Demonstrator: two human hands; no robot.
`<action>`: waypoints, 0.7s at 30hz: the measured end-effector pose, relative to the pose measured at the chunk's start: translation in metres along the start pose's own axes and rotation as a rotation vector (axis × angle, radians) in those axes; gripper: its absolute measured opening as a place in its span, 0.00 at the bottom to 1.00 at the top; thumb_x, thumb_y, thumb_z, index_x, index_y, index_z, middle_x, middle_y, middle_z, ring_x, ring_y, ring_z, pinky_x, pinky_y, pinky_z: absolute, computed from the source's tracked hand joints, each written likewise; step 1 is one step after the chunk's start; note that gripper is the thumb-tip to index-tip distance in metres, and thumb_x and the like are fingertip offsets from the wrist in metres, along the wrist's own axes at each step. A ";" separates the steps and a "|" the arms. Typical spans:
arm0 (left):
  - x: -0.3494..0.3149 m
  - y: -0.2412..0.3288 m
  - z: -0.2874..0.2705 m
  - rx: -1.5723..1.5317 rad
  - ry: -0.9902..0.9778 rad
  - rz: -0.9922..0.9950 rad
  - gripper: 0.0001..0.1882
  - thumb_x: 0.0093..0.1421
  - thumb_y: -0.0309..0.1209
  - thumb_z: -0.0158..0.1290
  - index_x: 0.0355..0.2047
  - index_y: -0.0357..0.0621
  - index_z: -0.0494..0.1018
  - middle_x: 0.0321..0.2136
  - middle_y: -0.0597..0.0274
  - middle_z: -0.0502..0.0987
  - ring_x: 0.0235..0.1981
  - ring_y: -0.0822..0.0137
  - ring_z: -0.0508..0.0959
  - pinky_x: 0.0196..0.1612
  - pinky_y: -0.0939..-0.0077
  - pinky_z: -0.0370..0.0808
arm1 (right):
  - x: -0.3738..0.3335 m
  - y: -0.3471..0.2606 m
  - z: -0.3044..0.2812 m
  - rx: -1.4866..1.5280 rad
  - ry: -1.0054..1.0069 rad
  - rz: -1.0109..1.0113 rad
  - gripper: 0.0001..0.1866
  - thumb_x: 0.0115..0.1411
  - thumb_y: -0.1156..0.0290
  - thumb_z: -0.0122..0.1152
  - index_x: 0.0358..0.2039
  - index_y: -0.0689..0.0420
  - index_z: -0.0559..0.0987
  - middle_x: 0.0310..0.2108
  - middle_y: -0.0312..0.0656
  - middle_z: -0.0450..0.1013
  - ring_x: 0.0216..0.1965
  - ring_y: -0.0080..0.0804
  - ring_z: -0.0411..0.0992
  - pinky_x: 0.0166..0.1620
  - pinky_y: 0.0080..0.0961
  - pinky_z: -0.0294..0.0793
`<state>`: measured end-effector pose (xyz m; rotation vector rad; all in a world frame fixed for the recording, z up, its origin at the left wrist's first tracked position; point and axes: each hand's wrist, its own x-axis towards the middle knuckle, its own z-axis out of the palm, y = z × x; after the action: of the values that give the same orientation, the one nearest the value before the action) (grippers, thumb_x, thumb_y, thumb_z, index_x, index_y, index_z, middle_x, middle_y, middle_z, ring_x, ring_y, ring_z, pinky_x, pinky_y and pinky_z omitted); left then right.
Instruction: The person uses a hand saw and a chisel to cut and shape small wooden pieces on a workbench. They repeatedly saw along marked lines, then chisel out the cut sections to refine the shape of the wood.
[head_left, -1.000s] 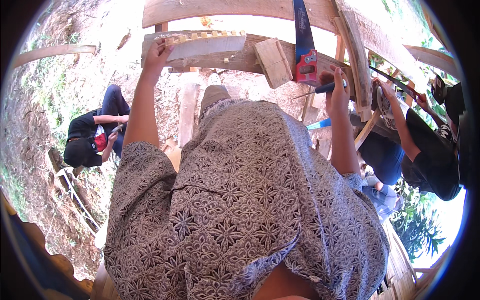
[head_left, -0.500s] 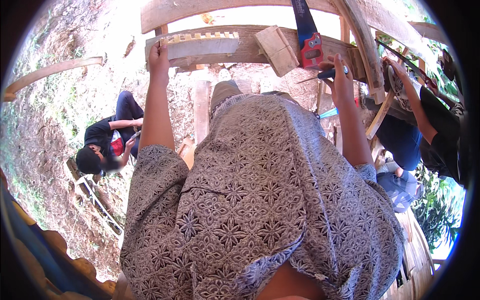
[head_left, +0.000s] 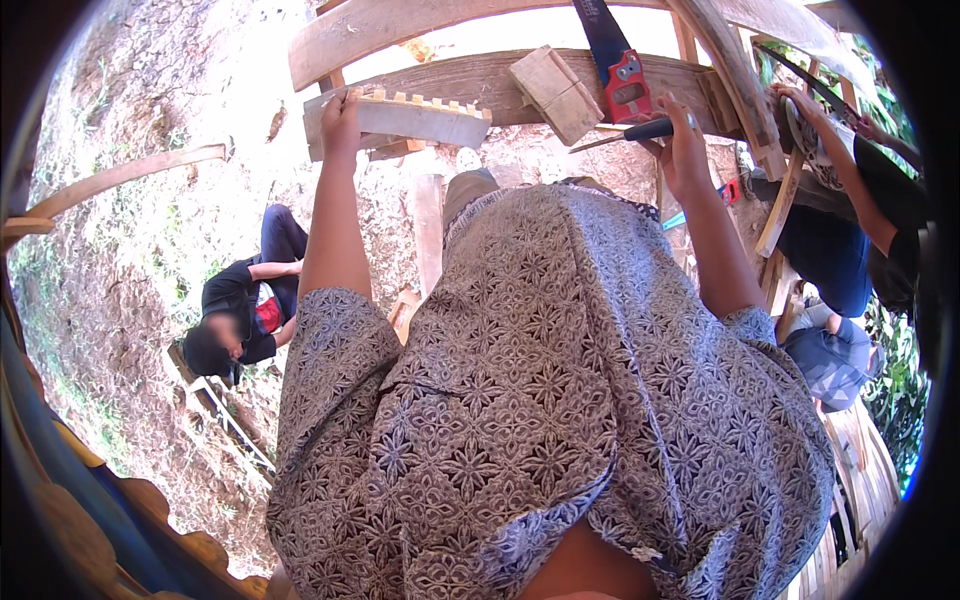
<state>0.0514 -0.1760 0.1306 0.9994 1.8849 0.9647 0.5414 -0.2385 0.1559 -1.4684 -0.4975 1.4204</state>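
Observation:
At the far left of the plank bench (head_left: 455,78), my left hand (head_left: 340,120) is closed around the end of a pale wooden strip (head_left: 430,123) with a row of square notches along its top edge. The strip is tilted so its smooth grey face shows. My right hand (head_left: 684,152) grips a screwdriver-like tool (head_left: 648,130) with a dark handle, its thin shaft pointing left; the exact tip is hard to make out. Just beyond that hand lies a handsaw (head_left: 627,85) with a red handle and dark blade. A wooden block (head_left: 556,95) rests on the bench left of the saw.
A curved timber post (head_left: 735,80) rises right of the saw. On the right, another person's arm (head_left: 850,175) reaches toward the woodwork. Someone in dark clothes (head_left: 250,290) sits low on the left. A long plank (head_left: 130,180) lies on the ground at far left.
The notched strip has tipped, showing more of its flat face, and shifted slightly down and right in view. My right hand's tool now lies flatter, closer to the saw handle.

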 end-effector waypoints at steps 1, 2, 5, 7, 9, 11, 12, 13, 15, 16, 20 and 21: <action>0.009 0.003 0.005 0.055 -0.037 0.053 0.20 0.72 0.38 0.50 0.58 0.38 0.74 0.46 0.56 0.79 0.42 0.67 0.81 0.36 0.70 0.85 | 0.000 0.002 0.001 0.012 -0.010 0.008 0.25 0.71 0.49 0.58 0.54 0.59 0.72 0.38 0.42 0.75 0.44 0.34 0.81 0.50 0.33 0.85; 0.017 0.005 0.010 0.113 -0.072 0.075 0.21 0.71 0.38 0.51 0.57 0.38 0.75 0.45 0.56 0.80 0.42 0.67 0.81 0.36 0.70 0.85 | 0.000 0.005 0.001 0.024 -0.018 0.019 0.25 0.71 0.49 0.59 0.54 0.59 0.72 0.39 0.42 0.74 0.44 0.34 0.81 0.50 0.34 0.85; 0.042 0.002 0.029 0.253 -0.131 0.163 0.20 0.68 0.40 0.54 0.53 0.39 0.79 0.42 0.54 0.83 0.42 0.65 0.82 0.44 0.69 0.81 | -0.005 0.013 -0.004 0.037 -0.034 0.064 0.25 0.70 0.50 0.61 0.54 0.59 0.72 0.41 0.42 0.72 0.44 0.35 0.81 0.51 0.35 0.85; 0.066 -0.002 0.045 0.371 -0.162 0.269 0.20 0.67 0.40 0.55 0.52 0.39 0.81 0.43 0.53 0.84 0.43 0.64 0.82 0.49 0.67 0.79 | -0.011 0.019 -0.007 0.041 0.002 0.100 0.25 0.70 0.50 0.61 0.53 0.60 0.73 0.42 0.42 0.72 0.45 0.35 0.81 0.51 0.36 0.85; 0.091 -0.010 0.061 0.365 -0.186 0.242 0.20 0.67 0.40 0.54 0.51 0.40 0.81 0.45 0.51 0.85 0.45 0.60 0.83 0.54 0.67 0.75 | -0.018 0.026 -0.008 0.046 0.070 0.136 0.26 0.70 0.49 0.61 0.52 0.60 0.74 0.40 0.41 0.73 0.46 0.36 0.81 0.51 0.36 0.85; 0.123 -0.017 0.079 0.436 -0.193 0.335 0.19 0.67 0.40 0.54 0.50 0.40 0.82 0.44 0.50 0.85 0.46 0.57 0.83 0.54 0.66 0.75 | -0.024 0.032 -0.006 0.062 0.127 0.129 0.27 0.70 0.48 0.60 0.52 0.61 0.74 0.35 0.40 0.74 0.45 0.37 0.82 0.50 0.38 0.86; 0.133 -0.019 0.082 0.533 -0.221 0.369 0.20 0.66 0.41 0.55 0.53 0.43 0.80 0.49 0.46 0.82 0.52 0.51 0.81 0.59 0.64 0.73 | -0.031 0.033 -0.006 0.062 0.145 0.133 0.27 0.70 0.48 0.60 0.51 0.61 0.74 0.34 0.40 0.75 0.45 0.38 0.82 0.50 0.38 0.86; 0.139 -0.026 0.088 0.558 -0.198 0.455 0.22 0.65 0.41 0.56 0.55 0.44 0.79 0.51 0.45 0.80 0.54 0.50 0.78 0.61 0.63 0.72 | -0.033 0.038 -0.004 0.056 0.194 0.148 0.27 0.70 0.47 0.60 0.51 0.62 0.74 0.33 0.40 0.75 0.44 0.38 0.82 0.50 0.38 0.86; 0.147 -0.037 0.098 0.650 -0.129 0.511 0.25 0.64 0.43 0.58 0.58 0.46 0.77 0.56 0.43 0.76 0.59 0.46 0.74 0.64 0.59 0.70 | -0.039 0.042 -0.001 0.096 0.197 0.133 0.27 0.70 0.49 0.61 0.50 0.63 0.74 0.33 0.41 0.75 0.44 0.40 0.82 0.50 0.37 0.86; 0.145 -0.041 0.101 0.647 -0.151 0.552 0.27 0.63 0.43 0.59 0.60 0.45 0.75 0.57 0.42 0.73 0.61 0.45 0.72 0.65 0.57 0.68 | -0.041 0.044 0.001 0.110 0.215 0.133 0.26 0.70 0.50 0.61 0.50 0.62 0.74 0.33 0.41 0.76 0.45 0.41 0.82 0.50 0.36 0.86; 0.097 -0.055 0.107 0.740 -0.128 0.722 0.38 0.60 0.47 0.63 0.66 0.43 0.65 0.63 0.38 0.64 0.66 0.40 0.63 0.67 0.48 0.64 | -0.045 0.040 0.013 0.162 0.156 0.069 0.20 0.71 0.55 0.60 0.48 0.61 0.74 0.36 0.45 0.78 0.45 0.41 0.82 0.50 0.34 0.86; 0.079 -0.057 0.105 0.801 -0.103 0.727 0.42 0.59 0.48 0.64 0.67 0.42 0.61 0.63 0.36 0.62 0.66 0.38 0.62 0.67 0.46 0.64 | -0.045 0.039 0.021 0.141 0.160 0.031 0.20 0.71 0.56 0.61 0.48 0.62 0.73 0.38 0.46 0.78 0.46 0.42 0.82 0.51 0.35 0.86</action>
<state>0.0963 -0.1028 0.0157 2.2610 1.8575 0.4693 0.4987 -0.2843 0.1500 -1.4665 -0.2704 1.3213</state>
